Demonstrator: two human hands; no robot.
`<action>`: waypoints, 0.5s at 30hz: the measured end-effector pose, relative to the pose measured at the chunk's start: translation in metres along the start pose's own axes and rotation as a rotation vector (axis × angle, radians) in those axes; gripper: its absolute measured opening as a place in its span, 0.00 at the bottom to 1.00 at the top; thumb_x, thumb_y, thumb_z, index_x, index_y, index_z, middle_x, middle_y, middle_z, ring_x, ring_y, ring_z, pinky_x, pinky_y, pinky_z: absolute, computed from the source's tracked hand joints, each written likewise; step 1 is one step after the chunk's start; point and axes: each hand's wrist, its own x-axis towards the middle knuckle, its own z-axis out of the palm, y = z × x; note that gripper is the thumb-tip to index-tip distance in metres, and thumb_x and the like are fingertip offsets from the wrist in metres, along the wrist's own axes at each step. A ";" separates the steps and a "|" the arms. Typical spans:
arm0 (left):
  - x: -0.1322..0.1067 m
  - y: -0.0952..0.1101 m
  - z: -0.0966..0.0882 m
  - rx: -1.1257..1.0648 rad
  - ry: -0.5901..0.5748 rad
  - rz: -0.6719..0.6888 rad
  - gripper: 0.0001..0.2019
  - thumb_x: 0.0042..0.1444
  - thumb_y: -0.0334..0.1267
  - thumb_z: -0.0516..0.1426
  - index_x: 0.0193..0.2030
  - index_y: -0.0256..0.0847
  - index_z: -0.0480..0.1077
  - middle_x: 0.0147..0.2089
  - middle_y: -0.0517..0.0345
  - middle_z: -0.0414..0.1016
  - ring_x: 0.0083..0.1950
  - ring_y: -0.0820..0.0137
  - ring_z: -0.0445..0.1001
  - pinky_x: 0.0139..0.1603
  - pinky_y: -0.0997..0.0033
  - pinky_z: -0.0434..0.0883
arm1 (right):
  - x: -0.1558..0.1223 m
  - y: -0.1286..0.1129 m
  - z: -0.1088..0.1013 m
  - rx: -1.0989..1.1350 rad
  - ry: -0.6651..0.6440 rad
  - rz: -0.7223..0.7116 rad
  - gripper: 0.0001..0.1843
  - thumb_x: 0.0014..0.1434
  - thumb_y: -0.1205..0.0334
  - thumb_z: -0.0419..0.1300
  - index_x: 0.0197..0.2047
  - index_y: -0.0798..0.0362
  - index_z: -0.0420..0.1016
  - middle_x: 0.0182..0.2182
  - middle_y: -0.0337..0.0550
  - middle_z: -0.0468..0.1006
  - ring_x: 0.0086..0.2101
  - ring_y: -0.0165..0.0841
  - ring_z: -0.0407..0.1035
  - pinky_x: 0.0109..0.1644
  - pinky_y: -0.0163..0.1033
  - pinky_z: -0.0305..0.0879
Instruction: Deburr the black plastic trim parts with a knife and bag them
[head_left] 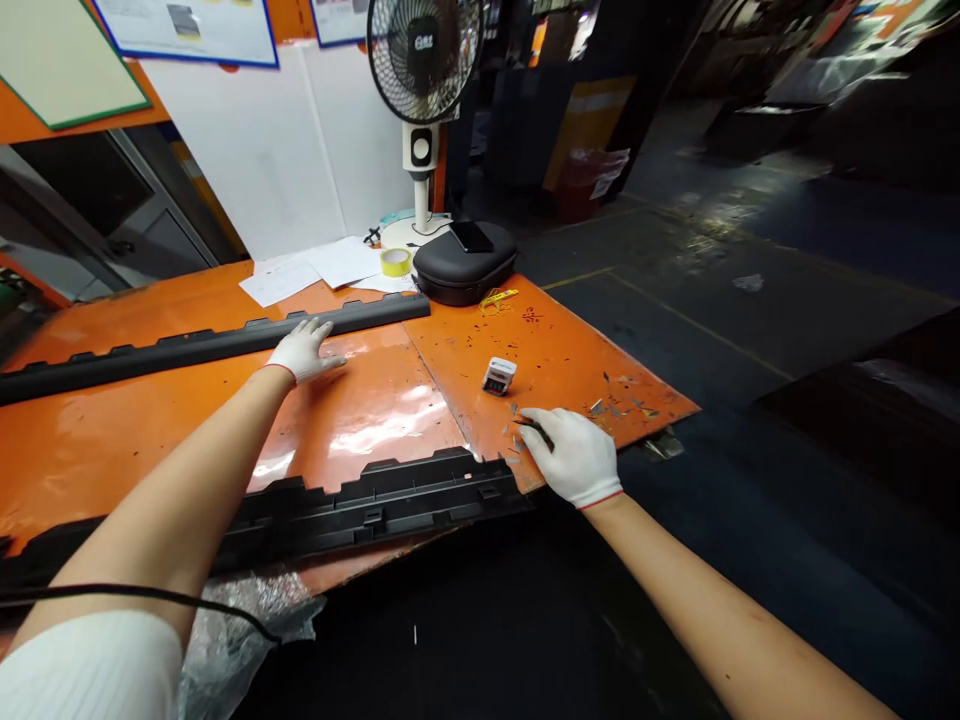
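Observation:
My left hand [304,352], in a white glove with a red cuff, reaches over the table with its fingers spread. Its fingertips are at the edge of a long black plastic strip [202,342] lying across the back; whether they press on it I cannot tell. A second long black plastic trim piece [420,500], with ribs and notches facing up, lies along the front edge. My right hand [576,455], gloved likewise, is closed around a small dark tool [534,428] just beyond that piece's right end. The tool's kind is mostly hidden by my fingers.
On the orange table [360,390] stand a small white box-like device [499,376], a black case [461,268] with a phone [471,236], yellow tape [395,262], papers [330,268] and a fan [424,120]. Dark scraps [619,408] litter the right corner. Clear plastic film [247,640] hangs in front.

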 end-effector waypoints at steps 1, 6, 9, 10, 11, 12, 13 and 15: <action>0.014 0.001 0.001 0.031 -0.007 -0.030 0.46 0.62 0.60 0.58 0.80 0.33 0.56 0.82 0.35 0.50 0.83 0.44 0.47 0.80 0.45 0.52 | 0.000 0.001 0.000 0.003 -0.002 -0.001 0.21 0.74 0.49 0.54 0.52 0.51 0.84 0.37 0.47 0.83 0.40 0.43 0.76 0.43 0.43 0.63; 0.031 0.002 0.002 0.152 -0.004 -0.112 0.49 0.63 0.71 0.51 0.80 0.37 0.57 0.77 0.29 0.60 0.77 0.35 0.57 0.74 0.34 0.56 | 0.001 0.001 0.000 0.019 -0.020 0.023 0.20 0.73 0.48 0.55 0.52 0.51 0.84 0.37 0.46 0.83 0.40 0.43 0.76 0.43 0.43 0.62; 0.020 -0.009 0.000 0.239 -0.038 -0.109 0.49 0.60 0.75 0.51 0.77 0.40 0.63 0.72 0.28 0.67 0.73 0.33 0.61 0.72 0.35 0.56 | 0.001 0.000 -0.001 0.016 -0.015 0.030 0.20 0.73 0.48 0.56 0.51 0.51 0.84 0.37 0.46 0.83 0.40 0.43 0.75 0.42 0.43 0.61; 0.016 -0.013 0.000 0.249 -0.033 -0.108 0.48 0.59 0.74 0.52 0.76 0.41 0.65 0.72 0.29 0.67 0.73 0.33 0.62 0.72 0.36 0.57 | 0.001 0.000 -0.001 0.015 -0.013 0.033 0.20 0.73 0.48 0.56 0.51 0.50 0.85 0.37 0.46 0.83 0.40 0.43 0.75 0.42 0.43 0.60; 0.014 -0.017 0.000 0.248 -0.009 -0.100 0.47 0.59 0.73 0.52 0.75 0.41 0.66 0.73 0.29 0.65 0.73 0.34 0.61 0.73 0.37 0.57 | 0.001 0.000 -0.001 0.016 -0.014 0.035 0.20 0.73 0.49 0.56 0.51 0.50 0.85 0.37 0.46 0.83 0.40 0.43 0.75 0.42 0.43 0.60; 0.012 -0.020 0.001 0.239 0.024 -0.086 0.46 0.60 0.72 0.53 0.75 0.40 0.65 0.76 0.31 0.61 0.75 0.35 0.59 0.74 0.38 0.56 | 0.001 -0.001 -0.001 0.016 -0.018 0.038 0.19 0.73 0.49 0.56 0.51 0.50 0.85 0.37 0.46 0.83 0.40 0.42 0.75 0.42 0.43 0.60; 0.011 -0.022 0.002 0.225 0.051 -0.070 0.47 0.61 0.71 0.53 0.77 0.40 0.62 0.78 0.32 0.57 0.77 0.36 0.56 0.75 0.38 0.54 | 0.002 -0.001 -0.001 0.016 -0.023 0.041 0.19 0.73 0.49 0.56 0.51 0.50 0.85 0.37 0.46 0.83 0.40 0.42 0.75 0.42 0.43 0.60; 0.013 -0.022 0.003 0.196 0.064 -0.063 0.49 0.62 0.69 0.52 0.80 0.38 0.54 0.82 0.34 0.50 0.80 0.39 0.50 0.77 0.36 0.51 | 0.003 -0.001 -0.001 0.009 -0.042 0.047 0.19 0.74 0.49 0.56 0.52 0.49 0.85 0.38 0.45 0.83 0.40 0.42 0.75 0.43 0.43 0.60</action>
